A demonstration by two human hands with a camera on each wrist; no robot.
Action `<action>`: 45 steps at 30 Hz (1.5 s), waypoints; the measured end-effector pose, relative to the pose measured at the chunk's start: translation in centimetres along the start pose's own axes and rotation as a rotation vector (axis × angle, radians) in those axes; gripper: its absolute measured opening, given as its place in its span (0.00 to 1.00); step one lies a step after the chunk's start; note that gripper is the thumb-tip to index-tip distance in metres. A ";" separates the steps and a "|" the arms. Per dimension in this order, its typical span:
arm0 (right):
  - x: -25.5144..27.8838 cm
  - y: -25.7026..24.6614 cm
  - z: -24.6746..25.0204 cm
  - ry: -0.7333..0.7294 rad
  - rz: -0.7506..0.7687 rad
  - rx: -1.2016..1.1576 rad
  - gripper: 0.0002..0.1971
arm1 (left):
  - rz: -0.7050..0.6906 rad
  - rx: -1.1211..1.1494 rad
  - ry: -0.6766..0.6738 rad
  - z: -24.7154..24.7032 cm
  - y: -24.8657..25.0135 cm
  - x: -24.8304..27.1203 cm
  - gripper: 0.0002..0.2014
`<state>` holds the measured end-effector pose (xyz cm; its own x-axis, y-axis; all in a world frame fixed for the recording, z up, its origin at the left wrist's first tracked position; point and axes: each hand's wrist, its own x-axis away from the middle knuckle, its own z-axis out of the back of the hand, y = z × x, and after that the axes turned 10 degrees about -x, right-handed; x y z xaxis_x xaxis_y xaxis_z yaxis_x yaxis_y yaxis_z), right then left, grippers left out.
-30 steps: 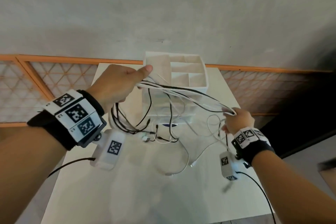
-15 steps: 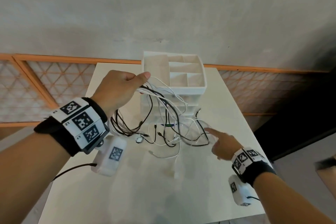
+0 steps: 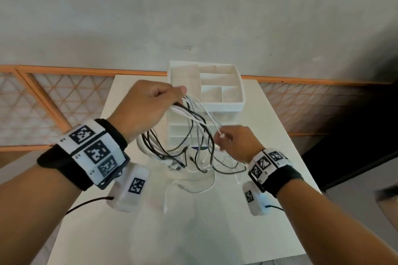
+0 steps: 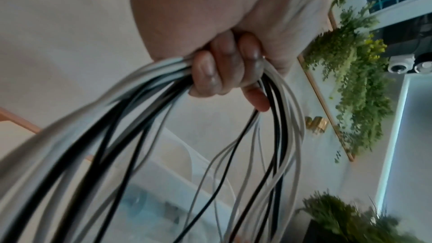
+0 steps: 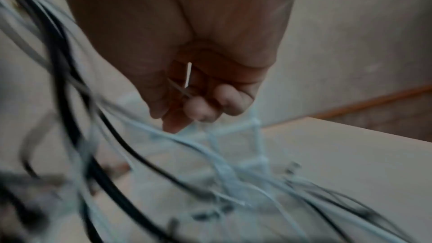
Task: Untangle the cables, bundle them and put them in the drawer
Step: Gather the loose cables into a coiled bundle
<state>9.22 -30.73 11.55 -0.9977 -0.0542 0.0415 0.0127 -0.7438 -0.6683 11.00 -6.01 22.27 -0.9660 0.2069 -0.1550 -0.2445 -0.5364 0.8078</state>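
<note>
A tangle of black and white cables (image 3: 193, 135) hangs over the white table (image 3: 269, 157) in front of a white drawer unit (image 3: 228, 106). My left hand (image 3: 150, 105) is raised and grips a bunch of the cables (image 4: 140, 99), its fingers (image 4: 222, 69) curled round them. Their loose ends trail onto the table. My right hand (image 3: 234, 140) is lower and to the right, pinching a thin white cable (image 3: 221, 135) near its end. In the blurred right wrist view its fingers (image 5: 201, 108) curl round thin pale cables (image 5: 210, 147).
The drawer unit has an open tray of compartments (image 3: 219, 88) on top and stands at the table's far middle. An orange-framed lattice panel (image 3: 43, 101) runs along the grey wall behind. The table's right edge (image 3: 301, 168) borders a dark floor area.
My right hand let go of the stretched cable loops, dropped toward the table with fingers out, then rose and pinched a white cable. The loops slackened and now hang from my left hand.
</note>
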 end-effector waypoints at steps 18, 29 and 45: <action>1.2 3.8 4.4 0.023 -0.335 -0.006 0.41 | -0.044 0.024 0.037 0.1 -0.2 -0.2 0.18; -1.3 -4.3 2.3 0.142 0.141 0.145 0.11 | -0.116 -0.373 -0.189 -1.0 1.0 -0.5 0.26; -2.5 6.7 8.1 0.507 -0.107 0.172 0.08 | -0.053 -0.547 -0.114 0.0 -2.6 -0.2 0.28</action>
<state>12.38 -40.99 13.00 -0.9007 0.3240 -0.2893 -0.1222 -0.8281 -0.5470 11.83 -4.65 20.19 -0.9435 0.3159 -0.1000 -0.3295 -0.8628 0.3833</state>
